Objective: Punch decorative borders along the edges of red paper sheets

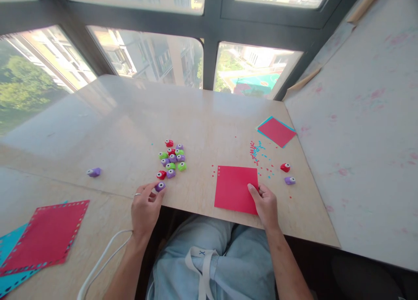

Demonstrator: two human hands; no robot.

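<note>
My left hand (pixel 145 206) pinches a small purple paper punch (pixel 160 187) near the table's front edge, just below a cluster of several red, green and purple punches (pixel 172 158). My right hand (pixel 265 203) rests on the right edge of a red paper square (pixel 235 189), fingers curled with the index finger pressing the sheet flat on the table (pixel 130 117). The square's top left corner has small punched holes.
A red punch (pixel 285 167) and a purple punch (pixel 289 180) lie right of the square among scattered red and blue paper dots (pixel 259 154). Red-on-blue sheets (pixel 277 131) lie at the far right. A lone purple punch (pixel 94 172) lies left. Punched red and blue sheets (pixel 45 237) sit at lower left.
</note>
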